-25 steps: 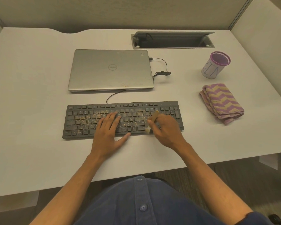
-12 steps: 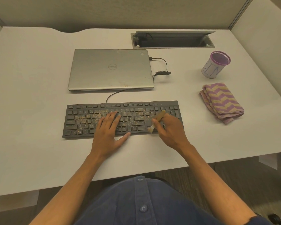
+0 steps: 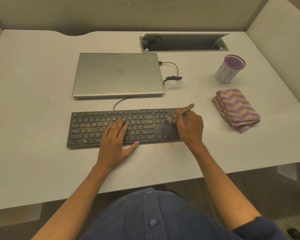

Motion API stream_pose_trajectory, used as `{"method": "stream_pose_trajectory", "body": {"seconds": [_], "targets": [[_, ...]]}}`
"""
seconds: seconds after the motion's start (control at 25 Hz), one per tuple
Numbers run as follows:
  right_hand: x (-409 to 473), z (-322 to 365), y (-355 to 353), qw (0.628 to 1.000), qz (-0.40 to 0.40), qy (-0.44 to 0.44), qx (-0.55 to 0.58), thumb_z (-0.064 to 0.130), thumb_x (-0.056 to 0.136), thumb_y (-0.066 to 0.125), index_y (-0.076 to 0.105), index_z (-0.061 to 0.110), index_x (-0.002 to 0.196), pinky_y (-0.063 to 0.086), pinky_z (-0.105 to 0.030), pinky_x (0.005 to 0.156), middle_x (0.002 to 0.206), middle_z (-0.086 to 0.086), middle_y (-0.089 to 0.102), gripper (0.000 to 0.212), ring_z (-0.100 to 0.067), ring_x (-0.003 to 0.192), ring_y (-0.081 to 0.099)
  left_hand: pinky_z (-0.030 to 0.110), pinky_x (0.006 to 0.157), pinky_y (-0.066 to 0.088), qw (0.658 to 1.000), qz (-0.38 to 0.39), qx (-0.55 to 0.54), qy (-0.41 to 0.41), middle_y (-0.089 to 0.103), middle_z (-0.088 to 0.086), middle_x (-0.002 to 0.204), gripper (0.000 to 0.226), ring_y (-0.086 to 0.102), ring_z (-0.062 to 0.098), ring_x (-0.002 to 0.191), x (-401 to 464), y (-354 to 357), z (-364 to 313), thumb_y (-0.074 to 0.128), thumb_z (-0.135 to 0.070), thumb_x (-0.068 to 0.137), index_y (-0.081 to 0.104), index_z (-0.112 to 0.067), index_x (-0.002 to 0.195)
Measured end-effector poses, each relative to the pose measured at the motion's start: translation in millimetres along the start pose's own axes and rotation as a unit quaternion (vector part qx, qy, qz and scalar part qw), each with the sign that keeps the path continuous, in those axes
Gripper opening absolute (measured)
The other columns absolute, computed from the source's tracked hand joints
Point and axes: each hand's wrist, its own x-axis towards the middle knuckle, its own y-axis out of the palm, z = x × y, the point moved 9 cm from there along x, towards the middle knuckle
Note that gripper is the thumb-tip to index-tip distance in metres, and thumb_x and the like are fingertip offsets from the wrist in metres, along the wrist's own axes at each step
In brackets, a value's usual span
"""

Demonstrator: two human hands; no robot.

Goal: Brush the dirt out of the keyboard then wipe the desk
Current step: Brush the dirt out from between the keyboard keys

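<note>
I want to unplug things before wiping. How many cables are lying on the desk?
2. One cable runs from the laptop's right side and ends in a bundled coil beside it. Another cable loops from the keyboard's back edge under the laptop. More may sit hidden in the desk's cable tray.

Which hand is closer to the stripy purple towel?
Right. The right hand, holding the brush, is just left of the towel; the left hand rests mid-keyboard, farther away.
</note>
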Motion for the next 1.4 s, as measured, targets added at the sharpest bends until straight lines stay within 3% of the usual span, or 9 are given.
{"method": "stream_pose_trajectory", "body": {"seconds": [0.16,0.32,0.48,0.68,0.8,0.88,1.04,1.16,1.4], "targets": [[-12.7,13.9,17.9,0.995,0.056,-0.066,0.042,0.025,0.097,0.056,0.073,0.015,0.077,0.038,-0.011,0.053,0.064,0.013,0.062,0.028,-0.001,0.062,0.058,0.049,0.119,0.029,1.0,0.0,0.0,-0.002,0.047,0.012,0.152,0.077,0.041,0.028,0.142,0.2,1.1,0.5,0.049,-0.064,0.092,0.053,-0.006,0.142],[-7.1,14.0,12.2,0.997,0.004,-0.073,0.027,0.029,0.096,0.056,0.072,0.016,0.074,0.044,-0.029,0.061,0.069,0.001,0.068,0.03,-0.013,0.062,0.059,0.05,0.118,0.03,1.0,-0.003,0.0,0.0,0.047,0.012,0.152,0.076,0.041,0.028,0.142,0.3,0.0,0.0,0.049,-0.064,0.092,0.053,-0.006,0.142],[-11.2,25.1,24.6,0.991,0.075,-0.11,-0.003,0.03,0.097,0.055,0.074,0.016,0.075,0.04,-0.025,0.056,0.064,0.003,0.065,0.032,-0.011,0.057,0.055,0.05,0.119,0.03,1.0,0.004,0.002,-0.003,0.047,0.012,0.152,0.077,0.04,0.028,0.143,0.1,0.7,0.5,0.048,-0.065,0.092,0.053,-0.006,0.142],[10.7,23.9,15.4,0.996,0.02,-0.082,-0.013,0.034,0.098,0.051,0.074,0.011,0.083,0.046,-0.034,0.073,0.077,-0.002,0.071,0.036,-0.017,0.068,0.059,0.05,0.118,0.03,1.0,0.007,0.002,-0.004,0.046,0.011,0.153,0.077,0.04,0.028,0.143,-0.3,1.0,1.9,0.048,-0.065,0.092,0.051,-0.007,0.144],[14.5,28.9,25.9,0.992,0.075,-0.09,-0.049,0.032,0.098,0.052,0.072,0.008,0.084,0.042,-0.026,0.064,0.068,0.0,0.067,0.035,-0.013,0.06,0.055,0.049,0.119,0.029,1.0,0.004,-0.001,-0.002,0.046,0.011,0.153,0.077,0.04,0.028,0.143,0.4,1.3,0.1,0.048,-0.064,0.092,0.052,-0.007,0.143],[19.3,33.8,30.5,0.986,0.101,-0.104,-0.078,0.034,0.097,0.05,0.072,0.01,0.082,0.045,-0.033,0.067,0.067,-0.002,0.068,0.036,-0.018,0.062,0.059,0.049,0.119,0.029,1.0,-0.001,-0.003,-0.003,0.047,0.011,0.152,0.077,0.04,0.027,0.143,0.3,0.4,0.3,0.048,-0.064,0.092,0.053,-0.007,0.143],[21.8,33.4,25.4,0.99,0.069,-0.092,-0.079,0.035,0.097,0.05,0.07,0.01,0.081,0.039,-0.031,0.061,0.07,-0.005,0.068,0.036,-0.021,0.064,0.059,0.048,0.12,0.028,1.0,0.0,-0.002,-0.002,0.046,0.01,0.153,0.077,0.039,0.027,0.143,0.0,-0.2,0.1,0.048,-0.064,0.092,0.052,-0.007,0.143],[16.3,28.8,32.2,0.988,0.12,-0.067,-0.067,0.033,0.098,0.049,0.071,0.01,0.089,0.04,-0.031,0.062,0.078,-0.006,0.07,0.034,-0.02,0.069,0.06,0.047,0.12,0.027,1.0,-0.002,-0.003,-0.002,0.047,0.01,0.153,0.077,0.04,0.027,0.143,0.2,-0.1,0.0,0.047,-0.064,0.092,0.052,-0.008,0.144],[15.1,28.1,28.7,0.99,0.106,-0.069,-0.068,0.034,0.099,0.048,0.071,0.008,0.086,0.038,-0.025,0.056,0.073,-0.006,0.068,0.037,-0.014,0.061,0.055,0.049,0.119,0.029,1.0,0.001,0.001,-0.002,0.047,0.011,0.152,0.077,0.04,0.028,0.143,0.2,0.5,0.5,0.048,-0.064,0.092,0.052,-0.007,0.143]]}}
